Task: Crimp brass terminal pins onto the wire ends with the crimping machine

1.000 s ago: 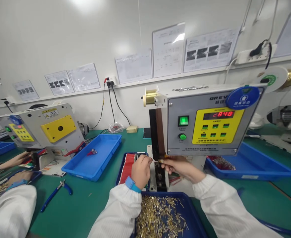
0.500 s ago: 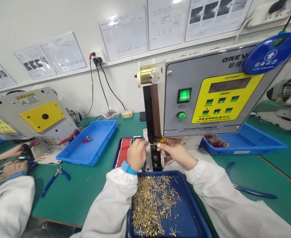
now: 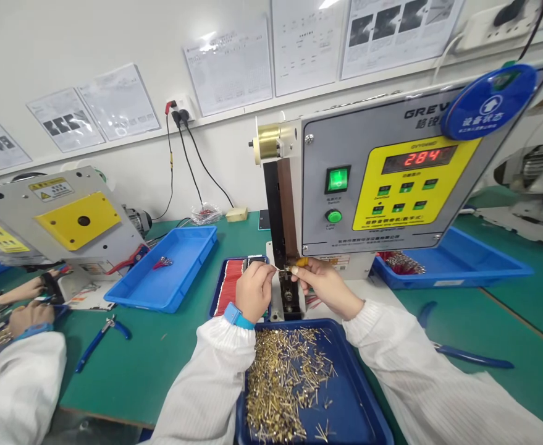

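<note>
My left hand (image 3: pixel 255 292) pinches a thin pale wire or pin (image 3: pixel 273 268) between its fingertips, just left of the press head. My right hand (image 3: pixel 327 287) holds a small yellow-tipped part (image 3: pixel 301 262) close to the same spot. Both hands are just above the lower die (image 3: pixel 288 295) of a grey benchtop press machine (image 3: pixel 373 179). Its yellow panel has a red display reading 284. Below my wrists lies a dark blue tray (image 3: pixel 359 395) heaped with brass pins. A tray of red wires (image 3: pixel 228 287) sits under my left hand.
Blue plastic trays (image 3: pixel 160 269) (image 3: pixel 451 272) stand on the green bench on either side, and blue-handled pliers (image 3: pixel 99 337) (image 3: pixel 466 355) lie near them. A co-worker's hands (image 3: pixel 30 318) work at a second machine (image 3: pixel 62 216) to the left.
The view has tilted slightly and shifted little since half a second ago. The red display now reads 284, after 848 and then a blank display. My hands stay at the press head.
</note>
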